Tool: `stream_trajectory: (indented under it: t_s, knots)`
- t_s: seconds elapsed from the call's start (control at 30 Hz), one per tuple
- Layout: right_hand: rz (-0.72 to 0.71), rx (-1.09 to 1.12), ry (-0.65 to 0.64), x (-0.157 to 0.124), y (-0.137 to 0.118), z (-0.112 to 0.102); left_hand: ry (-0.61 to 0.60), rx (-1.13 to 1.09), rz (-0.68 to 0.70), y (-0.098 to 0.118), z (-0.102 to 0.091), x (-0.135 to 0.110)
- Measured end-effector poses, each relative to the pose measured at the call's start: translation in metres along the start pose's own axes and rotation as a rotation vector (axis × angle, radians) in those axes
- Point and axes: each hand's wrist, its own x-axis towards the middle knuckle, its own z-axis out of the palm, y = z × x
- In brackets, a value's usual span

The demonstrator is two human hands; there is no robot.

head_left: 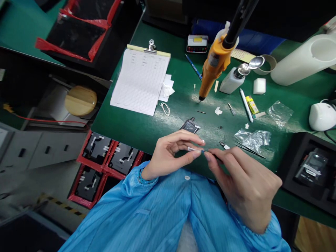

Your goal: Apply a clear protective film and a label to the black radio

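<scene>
My left hand (174, 152) is closed in a pinch on a thin piece with a white printed label (193, 149), held above the table's front edge. A small blue tip (202, 151) shows at its right end, close to the fingers of my right hand (243, 180). That hand is also pinched shut; a dark slim part shows under its fingers, too covered to name. Just beyond my left fingers lies a black handheld device (191, 126) with a stubby top. Tweezers (250, 149) lie beyond my right knuckles.
An orange electric screwdriver (213, 68) hangs over the green table (181, 110). A clipboard with a form (141, 78) lies left, a pump bottle (232, 80) and plastic bags (254, 139) right. A black foam tray (291, 166) sits at right; red-edged trays (88, 202) stand below left.
</scene>
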Motion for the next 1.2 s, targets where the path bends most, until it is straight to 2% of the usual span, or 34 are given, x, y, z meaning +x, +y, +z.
stream_trajectory:
  t_s: [0.33,0.53,0.73,0.93,1.03,1.2]
  knots:
    - [-0.107,-0.031,-0.051,0.006,0.009,-0.003,-0.069,0.279,0.136,0.005,-0.004,-0.003]
    - [-0.092,-0.02,-0.062,0.004,0.011,-0.003,-0.128,0.507,0.295,0.017,-0.004,-0.007]
    - [-0.106,-0.021,-0.014,-0.001,0.01,-0.004,-0.113,0.715,0.382,0.022,0.0,-0.013]
    - [-0.156,-0.126,0.057,0.002,0.005,-0.005,-0.057,0.929,0.49,0.018,0.001,-0.022]
    - [-0.206,-0.166,0.087,0.003,0.005,-0.005,-0.065,0.999,0.547,0.016,-0.001,-0.023]
    - [-0.239,-0.184,0.059,0.0,0.005,-0.012,-0.116,1.031,0.589,0.018,-0.007,-0.018]
